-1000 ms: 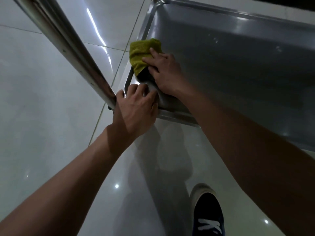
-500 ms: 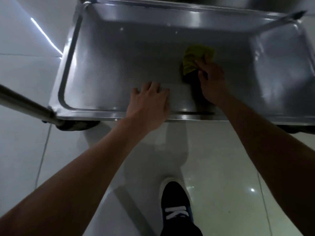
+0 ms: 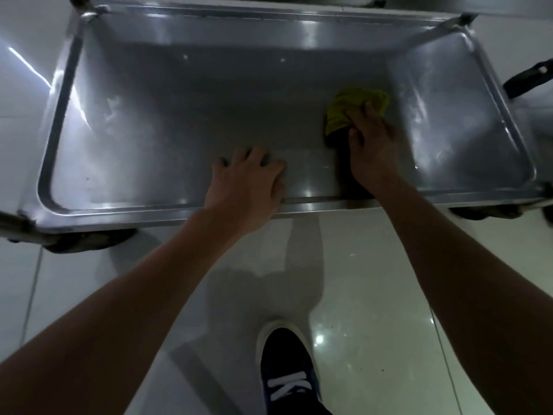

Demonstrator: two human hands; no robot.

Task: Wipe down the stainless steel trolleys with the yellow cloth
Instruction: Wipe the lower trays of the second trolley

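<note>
With the left hand (image 3: 247, 182) spread flat on the trolley shelf (image 3: 179, 121) and the right hand (image 3: 372, 145) gripping the bunched yellow cloth (image 3: 344, 110), a hard push may roll the trolley away on its castors (image 3: 89, 244).

The right hand (image 3: 372, 145) has swept the yellow cloth (image 3: 353, 112) rightward along the trolley shelf (image 3: 179, 121) (grip unchanged).

We see a glossy pale tiled floor (image 3: 374, 295) with thin grout lines and small bright light reflections. On it, near the bottom edge, stands a dark blue shoe (image 3: 287, 372) with a white sole and white markings. A black strap-like object (image 3: 528, 80) shows at the right edge.
</note>
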